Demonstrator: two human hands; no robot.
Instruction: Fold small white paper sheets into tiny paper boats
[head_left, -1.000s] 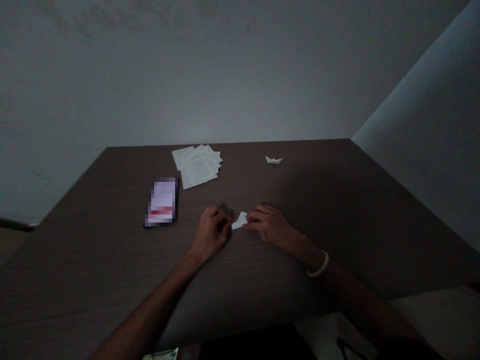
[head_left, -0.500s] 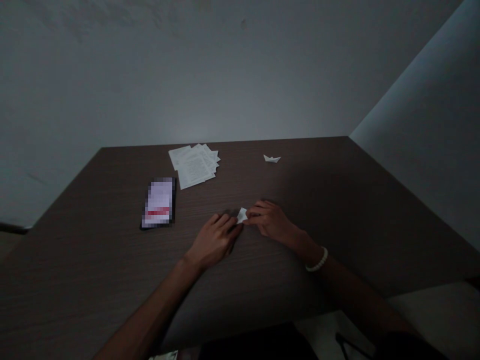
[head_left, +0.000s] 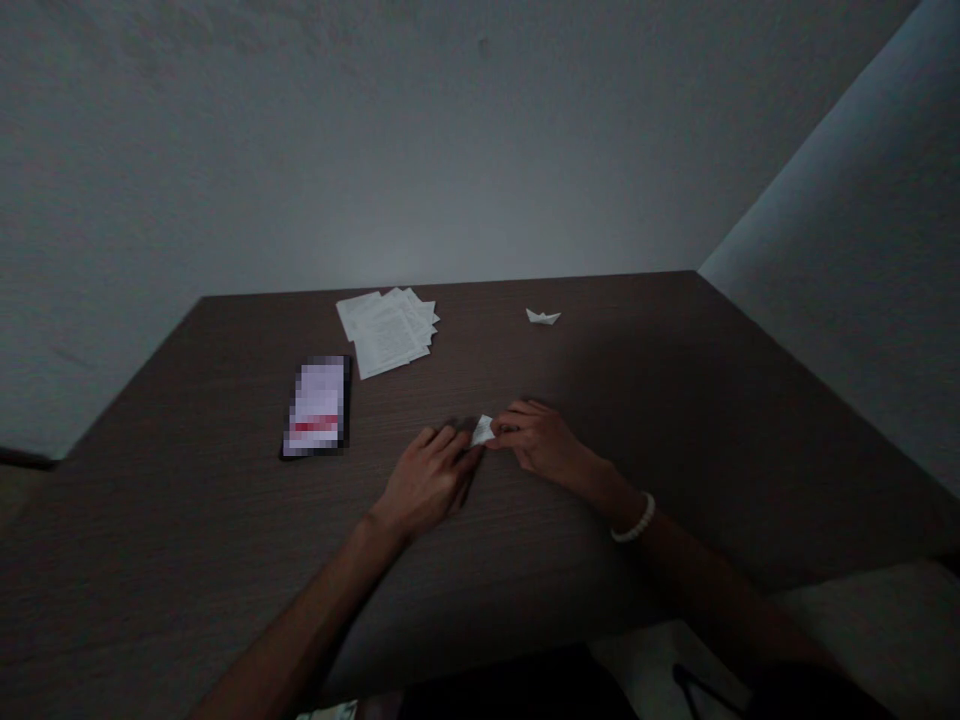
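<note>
A folded paper (head_left: pixel 483 431) is pinched at its right end by the right fingers (head_left: pixel 510 424); the left fingers (head_left: pixel 450 441) are kept open on the tabletop (head_left: pixel 225 560), just beside its left end; a paper boat (head_left: pixel 543 317) is placed well beyond the fingers; a paper stack (head_left: pixel 386 332) and a phone (head_left: pixel 315 407) are seen beyond them to the left.

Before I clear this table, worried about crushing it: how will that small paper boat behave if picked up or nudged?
The paper boat looks very light, being thin folded paper, so a nudge would probably slide or tip it on the dark table. Its thin peak would likely crush under a firm pinch.
</note>
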